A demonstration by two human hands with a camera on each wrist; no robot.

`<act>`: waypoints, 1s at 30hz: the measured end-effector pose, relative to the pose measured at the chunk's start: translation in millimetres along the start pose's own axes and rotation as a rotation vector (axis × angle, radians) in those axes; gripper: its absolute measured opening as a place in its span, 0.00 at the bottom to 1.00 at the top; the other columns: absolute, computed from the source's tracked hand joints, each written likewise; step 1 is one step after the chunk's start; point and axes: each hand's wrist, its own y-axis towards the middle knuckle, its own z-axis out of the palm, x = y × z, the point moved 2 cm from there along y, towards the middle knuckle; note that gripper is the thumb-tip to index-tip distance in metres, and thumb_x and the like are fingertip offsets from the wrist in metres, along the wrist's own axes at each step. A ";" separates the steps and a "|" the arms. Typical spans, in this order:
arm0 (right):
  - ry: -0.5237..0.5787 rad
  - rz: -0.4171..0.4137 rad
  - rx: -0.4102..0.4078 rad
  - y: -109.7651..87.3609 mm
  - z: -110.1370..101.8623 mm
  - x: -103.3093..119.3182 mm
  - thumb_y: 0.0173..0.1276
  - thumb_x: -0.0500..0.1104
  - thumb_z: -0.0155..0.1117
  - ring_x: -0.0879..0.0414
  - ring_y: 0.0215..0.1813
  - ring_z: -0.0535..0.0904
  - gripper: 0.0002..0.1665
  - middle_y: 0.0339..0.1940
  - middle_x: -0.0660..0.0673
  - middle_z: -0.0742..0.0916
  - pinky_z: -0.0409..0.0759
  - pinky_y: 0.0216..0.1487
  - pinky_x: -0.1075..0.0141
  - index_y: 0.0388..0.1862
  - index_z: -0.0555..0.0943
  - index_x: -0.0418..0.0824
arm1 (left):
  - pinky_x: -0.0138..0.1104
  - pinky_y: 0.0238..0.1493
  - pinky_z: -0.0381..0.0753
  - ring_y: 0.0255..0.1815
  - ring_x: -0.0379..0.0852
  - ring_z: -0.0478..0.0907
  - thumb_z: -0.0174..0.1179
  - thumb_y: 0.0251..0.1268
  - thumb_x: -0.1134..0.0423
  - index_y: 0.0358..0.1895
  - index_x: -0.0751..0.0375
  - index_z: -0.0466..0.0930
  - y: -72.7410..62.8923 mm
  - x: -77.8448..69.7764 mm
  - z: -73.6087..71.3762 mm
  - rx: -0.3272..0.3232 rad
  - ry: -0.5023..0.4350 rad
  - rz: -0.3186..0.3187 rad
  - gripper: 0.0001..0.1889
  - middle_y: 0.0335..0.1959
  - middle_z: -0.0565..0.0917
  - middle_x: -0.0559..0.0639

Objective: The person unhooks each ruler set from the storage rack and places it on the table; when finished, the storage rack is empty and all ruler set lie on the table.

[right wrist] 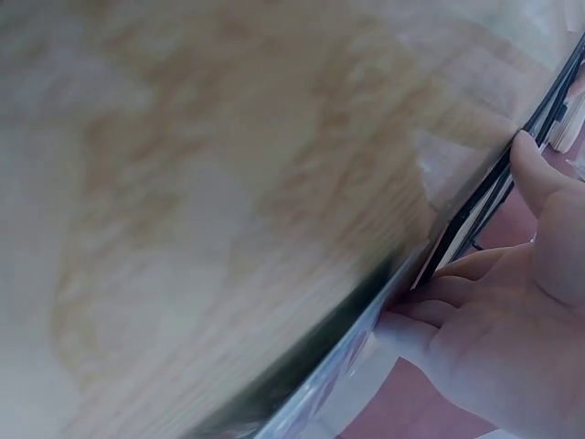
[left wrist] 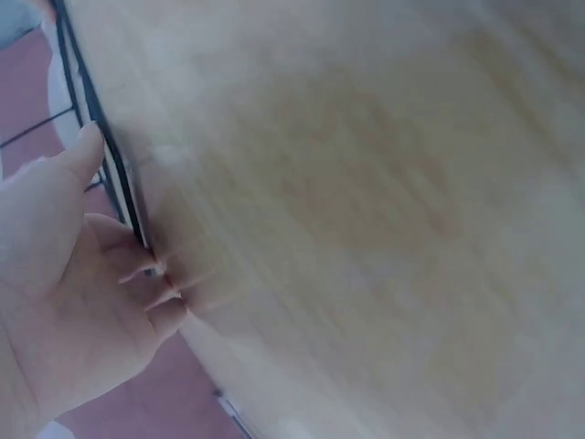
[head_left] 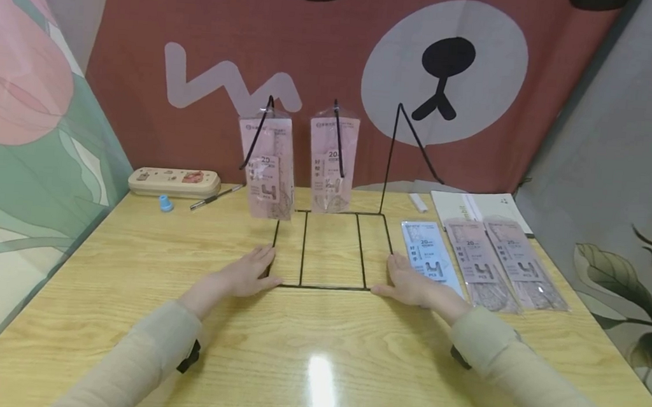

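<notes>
A black wire display rack [head_left: 363,252] lies with its ladder-like base on the table, three bent uprights rising at its back. A pink packet [head_left: 267,167] hangs at the left upright and another pink packet [head_left: 331,165] at the middle one; the right upright is bare. My left hand [head_left: 247,273] touches the base's front left corner, thumb on the front bar and fingers along the side. At the front right corner, my right hand [head_left: 412,282] touches the rack the same way. Both wrist views show thumb tips at the black bar [left wrist: 114,165], [right wrist: 466,206].
Right of the rack lie a blue packet [head_left: 428,247] and two pink packets [head_left: 479,260], [head_left: 522,260], before a white notebook [head_left: 504,208] and a small white block [head_left: 418,202]. A cream pencil case [head_left: 175,182], a blue cap-like piece [head_left: 166,203] and a pen [head_left: 217,197] lie back left.
</notes>
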 end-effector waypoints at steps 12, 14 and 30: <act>0.003 0.002 0.010 -0.1 -1.5 1.0 0.71 0.61 0.49 0.31 0.75 0.37 0.54 0.73 0.23 0.43 0.39 0.75 0.44 0.71 0.40 0.19 | 0.54 0.63 0.69 0.61 0.67 0.70 0.50 0.71 0.61 0.58 0.76 0.64 15.4 16.1 -56.7 -0.602 -0.402 -0.183 0.21 0.57 0.72 0.72; 0.006 0.005 0.010 0.5 -0.8 0.6 0.71 0.61 0.49 0.31 0.75 0.37 0.54 0.73 0.23 0.43 0.39 0.75 0.44 0.71 0.40 0.19 | 0.52 0.64 0.70 0.61 0.66 0.70 0.52 0.70 0.62 0.60 0.76 0.62 18.3 17.7 -64.5 -0.692 -0.497 -0.188 0.23 0.57 0.72 0.72; -0.009 0.001 0.004 1.1 0.4 -1.0 0.70 0.62 0.49 0.32 0.75 0.37 0.55 0.73 0.24 0.43 0.39 0.76 0.45 0.71 0.41 0.20 | 0.44 0.49 0.81 0.47 0.59 0.80 0.60 0.65 0.60 0.54 0.71 0.72 39.4 6.8 -67.5 -0.707 -0.530 -0.207 0.20 0.48 0.80 0.67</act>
